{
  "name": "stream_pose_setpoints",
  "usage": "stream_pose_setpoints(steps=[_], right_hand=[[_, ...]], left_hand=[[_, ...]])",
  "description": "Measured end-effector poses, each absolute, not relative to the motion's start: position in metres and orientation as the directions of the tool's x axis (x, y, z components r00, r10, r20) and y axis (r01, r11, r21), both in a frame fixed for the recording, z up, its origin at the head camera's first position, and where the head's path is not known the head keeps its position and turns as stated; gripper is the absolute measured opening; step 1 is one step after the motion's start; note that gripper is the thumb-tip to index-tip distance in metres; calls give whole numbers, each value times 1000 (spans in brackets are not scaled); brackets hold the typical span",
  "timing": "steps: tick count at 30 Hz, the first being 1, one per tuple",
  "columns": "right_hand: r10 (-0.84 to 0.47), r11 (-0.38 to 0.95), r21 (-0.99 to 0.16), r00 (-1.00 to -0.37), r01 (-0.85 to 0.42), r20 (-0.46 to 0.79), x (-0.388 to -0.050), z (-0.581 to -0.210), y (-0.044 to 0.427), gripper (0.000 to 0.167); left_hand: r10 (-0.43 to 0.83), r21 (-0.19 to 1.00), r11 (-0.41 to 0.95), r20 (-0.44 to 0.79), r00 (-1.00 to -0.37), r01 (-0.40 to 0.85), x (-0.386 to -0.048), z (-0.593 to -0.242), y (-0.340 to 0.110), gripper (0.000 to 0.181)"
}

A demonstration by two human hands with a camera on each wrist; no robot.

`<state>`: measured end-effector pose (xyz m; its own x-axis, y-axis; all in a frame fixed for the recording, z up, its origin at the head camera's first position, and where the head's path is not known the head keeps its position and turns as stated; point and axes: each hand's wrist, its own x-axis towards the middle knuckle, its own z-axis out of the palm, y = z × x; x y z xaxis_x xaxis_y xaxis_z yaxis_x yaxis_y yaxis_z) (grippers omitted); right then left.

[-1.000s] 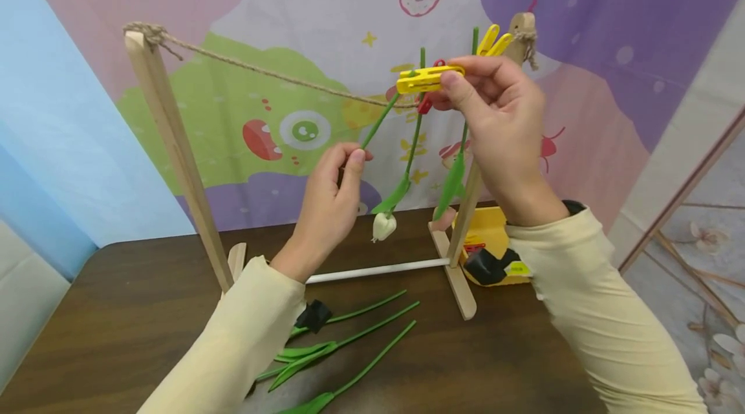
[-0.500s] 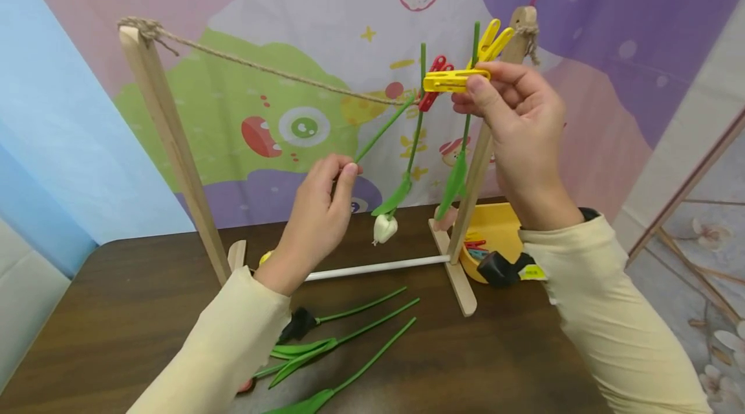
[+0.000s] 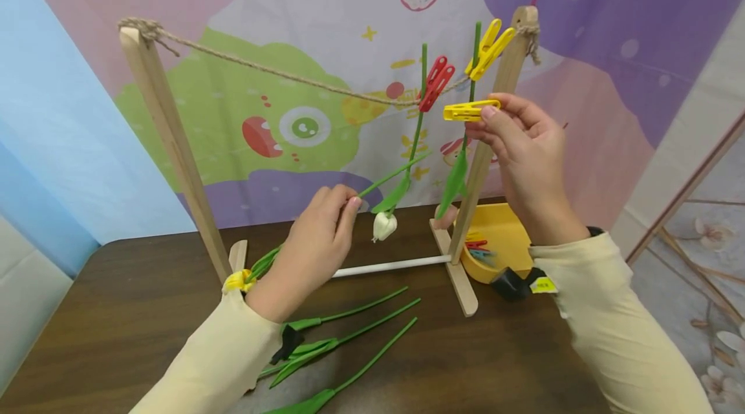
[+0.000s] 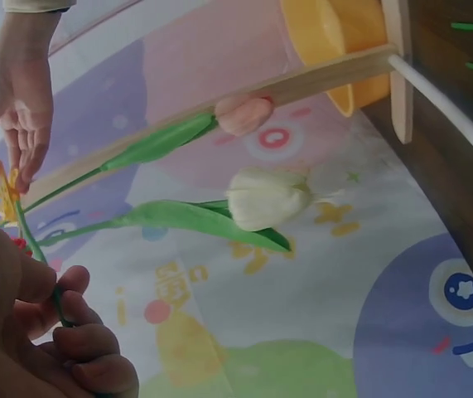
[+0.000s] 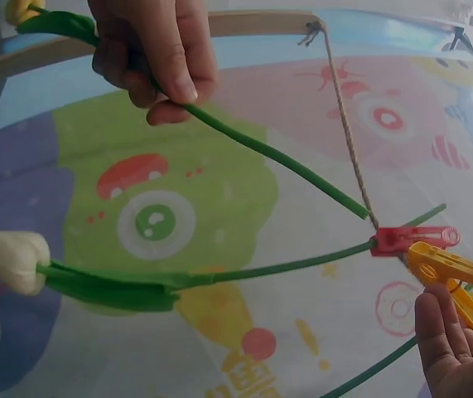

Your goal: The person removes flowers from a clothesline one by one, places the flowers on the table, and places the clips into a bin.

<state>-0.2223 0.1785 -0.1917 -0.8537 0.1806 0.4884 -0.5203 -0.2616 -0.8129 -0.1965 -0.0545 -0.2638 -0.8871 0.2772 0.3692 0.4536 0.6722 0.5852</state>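
Observation:
My left hand [image 3: 320, 233] grips the green stem of a yellow tulip [image 3: 238, 281], whose bloom hangs by the left wrist. The stem's free end points up to the right, below the rope [image 3: 279, 76]. Between thumb and fingers, my right hand [image 3: 529, 162] pinches a yellow clothespin [image 3: 468, 110] just below the rope. A red clothespin [image 3: 435, 84] clips a white tulip [image 3: 384, 225] upside down on the rope. Beside it, another yellow clothespin [image 3: 489, 52] holds a pink tulip [image 4: 244, 114], also bloom down.
Wooden posts [image 3: 174, 149] carry the rope, joined low down by a white rod [image 3: 396, 266]. Several tulip stems [image 3: 378, 352] lie on the brown table [image 3: 105, 336]. Behind the right post sits a yellow bin [image 3: 500, 233] with a few clothespins inside. A patterned cloth hangs behind.
The yellow clothespin has come off the tulip stem and moved right and down with my right hand. My left hand has lowered the stem away from the rope.

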Motion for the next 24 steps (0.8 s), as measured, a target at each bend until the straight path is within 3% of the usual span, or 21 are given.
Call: stream_pose_setpoints(steps=[15,24], right_hand=[[150,-318,-862,-918,-395,366,-221,-221,199,22],[195,-304,-877,-926,-372,325,-221,-236,211,15]], left_hand=[[359,451,756,321,-877,474,-186,-291,-56,17],[400,396,771,307,-864,498,-179,-307,-57,15]])
